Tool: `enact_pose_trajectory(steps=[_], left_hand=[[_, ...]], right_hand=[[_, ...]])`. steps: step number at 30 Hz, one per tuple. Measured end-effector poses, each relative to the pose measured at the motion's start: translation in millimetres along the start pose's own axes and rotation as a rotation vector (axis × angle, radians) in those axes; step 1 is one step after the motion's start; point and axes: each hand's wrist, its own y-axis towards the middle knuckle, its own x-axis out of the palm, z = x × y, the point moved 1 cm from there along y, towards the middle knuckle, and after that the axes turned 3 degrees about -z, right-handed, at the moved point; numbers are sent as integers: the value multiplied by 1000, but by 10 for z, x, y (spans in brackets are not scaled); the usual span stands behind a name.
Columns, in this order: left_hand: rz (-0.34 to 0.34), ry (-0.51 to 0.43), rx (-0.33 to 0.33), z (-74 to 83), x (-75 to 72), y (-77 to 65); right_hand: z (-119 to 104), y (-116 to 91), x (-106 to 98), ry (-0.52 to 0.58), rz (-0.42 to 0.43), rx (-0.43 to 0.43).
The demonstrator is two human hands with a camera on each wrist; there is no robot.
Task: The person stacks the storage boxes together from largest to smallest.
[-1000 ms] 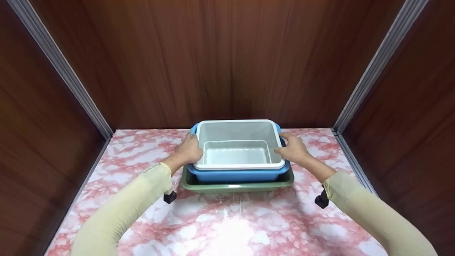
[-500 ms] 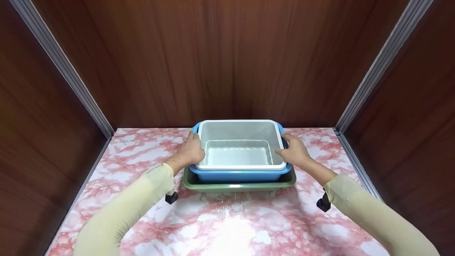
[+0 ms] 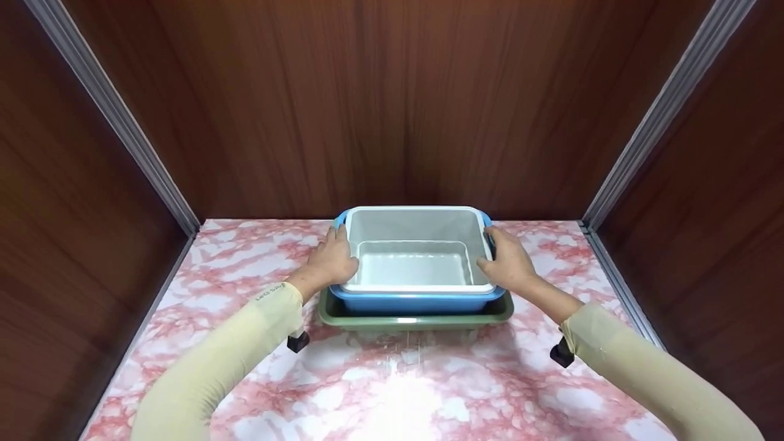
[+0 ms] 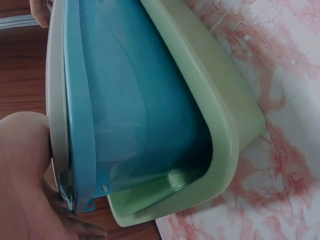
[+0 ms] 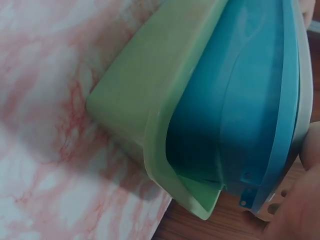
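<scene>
A grey-white rectangular basin (image 3: 411,225) sits nested in a blue basin (image 3: 416,304), and both stand inside a larger green basin (image 3: 367,322). My left hand (image 3: 334,256) grips the left rim of the white basin, thumb over its inner edge and fingers down the outside. On the opposite rim my right hand (image 3: 508,260) holds it the same way. In the left wrist view the fingers (image 4: 70,220) reach under the blue rim (image 4: 82,125) too. The blue basin's wall (image 5: 240,100) leaves a gap to the green wall in the right wrist view.
The stack rests on a pink-and-white marbled tabletop (image 3: 257,380), close to a brown wood-grain back wall (image 3: 392,110). Side panels (image 3: 79,202) with grey metal corner strips close in left and right. Dark wrist cameras (image 3: 298,342) hang below both sleeves.
The whole scene has drifted slightly right in the head view. Both hands keep their hold on the basin rims; the stack looks the same.
</scene>
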Motion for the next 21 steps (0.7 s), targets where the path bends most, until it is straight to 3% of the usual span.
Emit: enact_pose_trajectory(steps=[6,14,21], left_hand=[[40,26,9,33,4,5],[45,12,-26,112,-7,12],[126,6,31,153,-116,33]], right_hand=[[-56,-44,-5,-26,18,-55],[-180,-99,2,-173,32,-154],[-364,-94,-27,-294,-24,-179]])
